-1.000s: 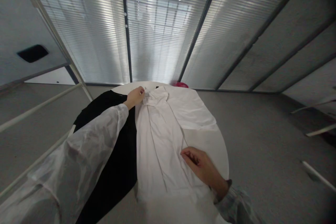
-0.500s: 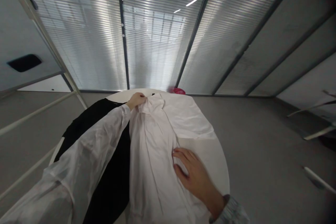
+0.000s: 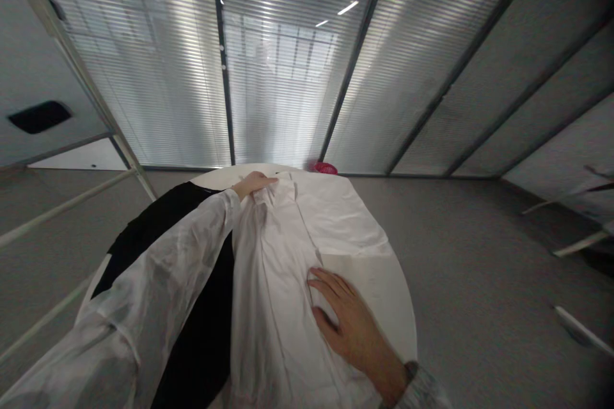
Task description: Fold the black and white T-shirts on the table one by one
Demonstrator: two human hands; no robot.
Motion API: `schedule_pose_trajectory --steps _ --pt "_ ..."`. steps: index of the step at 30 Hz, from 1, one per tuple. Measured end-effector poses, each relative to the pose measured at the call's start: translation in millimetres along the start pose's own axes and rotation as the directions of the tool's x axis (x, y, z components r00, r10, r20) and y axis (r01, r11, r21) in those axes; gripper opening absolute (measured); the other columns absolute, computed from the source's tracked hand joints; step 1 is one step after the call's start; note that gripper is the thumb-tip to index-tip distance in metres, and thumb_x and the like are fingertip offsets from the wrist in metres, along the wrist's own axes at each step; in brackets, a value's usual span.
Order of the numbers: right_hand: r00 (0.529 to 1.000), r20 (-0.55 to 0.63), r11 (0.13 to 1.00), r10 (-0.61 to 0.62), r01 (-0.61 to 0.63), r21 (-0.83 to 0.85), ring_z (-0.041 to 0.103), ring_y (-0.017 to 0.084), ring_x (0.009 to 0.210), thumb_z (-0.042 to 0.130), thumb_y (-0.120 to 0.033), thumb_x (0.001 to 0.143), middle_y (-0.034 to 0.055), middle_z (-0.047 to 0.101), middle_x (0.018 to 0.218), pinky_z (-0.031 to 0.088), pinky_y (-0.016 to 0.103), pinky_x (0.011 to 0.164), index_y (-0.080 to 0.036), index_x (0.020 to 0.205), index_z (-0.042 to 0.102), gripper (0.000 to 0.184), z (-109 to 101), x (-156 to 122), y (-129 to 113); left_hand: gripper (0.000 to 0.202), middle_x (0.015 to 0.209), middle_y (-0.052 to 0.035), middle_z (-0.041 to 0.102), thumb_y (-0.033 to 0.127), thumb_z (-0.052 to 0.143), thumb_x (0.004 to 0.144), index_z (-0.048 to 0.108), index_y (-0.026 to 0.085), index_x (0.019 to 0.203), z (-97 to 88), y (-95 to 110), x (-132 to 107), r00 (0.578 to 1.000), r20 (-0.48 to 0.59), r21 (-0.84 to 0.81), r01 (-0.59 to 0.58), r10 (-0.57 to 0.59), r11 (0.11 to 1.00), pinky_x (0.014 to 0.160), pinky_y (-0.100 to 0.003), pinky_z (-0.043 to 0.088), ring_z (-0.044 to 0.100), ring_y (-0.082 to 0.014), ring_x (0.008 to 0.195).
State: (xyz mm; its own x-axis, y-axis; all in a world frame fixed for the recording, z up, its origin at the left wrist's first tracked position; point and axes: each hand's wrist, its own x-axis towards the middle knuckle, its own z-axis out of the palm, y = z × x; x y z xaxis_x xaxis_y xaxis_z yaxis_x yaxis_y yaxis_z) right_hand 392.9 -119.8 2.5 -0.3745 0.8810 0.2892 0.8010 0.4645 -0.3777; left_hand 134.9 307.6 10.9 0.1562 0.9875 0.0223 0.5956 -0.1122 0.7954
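The bare left hand [image 3: 254, 184] has been shifted rightward, its fingers now extended over the collar end of the long white cloth garment [image 3: 283, 287]. The bare right hand [image 3: 352, 326], previously curled, has been opened along the garment's right edge. A darker crease [image 3: 261, 220] is now observed below the collar end.

Wht garment [image 3: 283, 281], creased, spread near-to-far, on wht rnd-edged tbl [image 3: 384, 297]

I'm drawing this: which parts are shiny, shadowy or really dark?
In the head view, bright streaks glare on the blinds; also in head view, the white garment shows soft fold shadows, while the black cloth looks almost flat.
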Motion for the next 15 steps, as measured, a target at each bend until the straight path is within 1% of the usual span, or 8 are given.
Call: schedule_pose_trajectory --steps 3,5,7,9,11,15 --pt "1.0 0.001 1.0 0.009 -0.009 -0.01 0.054 0.029 0.152 0.062 -0.012 0.096 0.0103 0.061 0.162 0.045 0.054 0.129 -0.026 0.15 0.062 0.056 -0.2 -0.3 -0.1 0.049 0.074 -0.0063 0.073 0.059 0.098 0.058 0.073 0.019 0.071 6.3 6.9 4.5 1.0 0.013 -0.08 -0.011 0.012 0.997 0.078 -0.036 0.054 0.071 -0.0298 0.082" --pt "1.0 0.006 1.0 0.021 -0.021 -0.004 0.054 0.029 0.152 0.062 -0.013 0.096 0.01 0.061 0.161 0.045 0.053 0.129 -0.026 0.149 0.062 0.055 -0.8 -0.3 -0.7 0.05 0.072 -0.0039 0.071 0.054 0.1 0.051 0.073 0.019 0.073 10.8 11.9 8.7 0.999 0.005 -0.141 -0.035 0.036 0.989 0.074 -0.034 0.052 0.069 -0.0271 0.079" --pt "1.0 0.014 1.0 0.028 -0.028 0.005 0.054 0.029 0.151 0.062 -0.013 0.095 0.0102 0.06 0.161 0.045 0.054 0.128 -0.026 0.148 0.063 0.054 -1.7 0.1 -1.5 0.047 0.071 -0.0019 0.07 0.048 0.1 0.049 0.073 0.018 0.074 15.8 17.4 13.8 0.998 -0.003 -0.2 -0.067 0.068 0.977 0.072 -0.032 0.051 0.068 -0.0248 0.077" --pt "0.999 0.016 0.999 0.032 -0.033 0.011 0.054 0.03 0.152 0.062 -0.013 0.095 0.0101 0.06 0.162 0.045 0.054 0.128 -0.026 0.148 0.063 0.054 -2.5 0.6 -2.1 0.043 0.071 -0.0005 0.07 0.044 0.098 0.052 0.073 0.018 0.075 21.2 23.4 19.7 0.995 -0.032 -0.253 -0.101 0.096 0.962 0.071 -0.03 0.05 0.067 -0.0229 0.077" --pt "0.999 0.019 0.999 0.037 -0.037 0.013 0.054 0.029 0.152 0.062 -0.012 0.095 0.0096 0.06 0.161 0.045 0.054 0.129 -0.027 0.148 0.063 0.055 -3.0 1.0 -2.2 0.039 0.073 0.0 0.07 0.043 0.095 0.058 0.073 0.018 0.079 27.0 29.0 25.8 0.99 -0.093 -0.297 -0.131 0.108 0.946 0.072 -0.028 0.049 0.067 -0.0212 0.078" --pt "0.999 0.02 0.999 0.043 -0.043 0.009 0.054 0.028 0.152 0.064 -0.013 0.094 0.0091 0.061 0.161 0.045 0.052 0.129 -0.027 0.149 0.063 0.057 -3.0 0.9 -1.5 0.033 0.082 -0.0009 0.073 0.041 0.087 0.069 0.072 0.018 0.087 37.5 34.8 36.2 0.974 -0.209 -0.347 -0.155 0.084 0.925 0.075 -0.026 0.049 0.067 -0.0187 0.082"
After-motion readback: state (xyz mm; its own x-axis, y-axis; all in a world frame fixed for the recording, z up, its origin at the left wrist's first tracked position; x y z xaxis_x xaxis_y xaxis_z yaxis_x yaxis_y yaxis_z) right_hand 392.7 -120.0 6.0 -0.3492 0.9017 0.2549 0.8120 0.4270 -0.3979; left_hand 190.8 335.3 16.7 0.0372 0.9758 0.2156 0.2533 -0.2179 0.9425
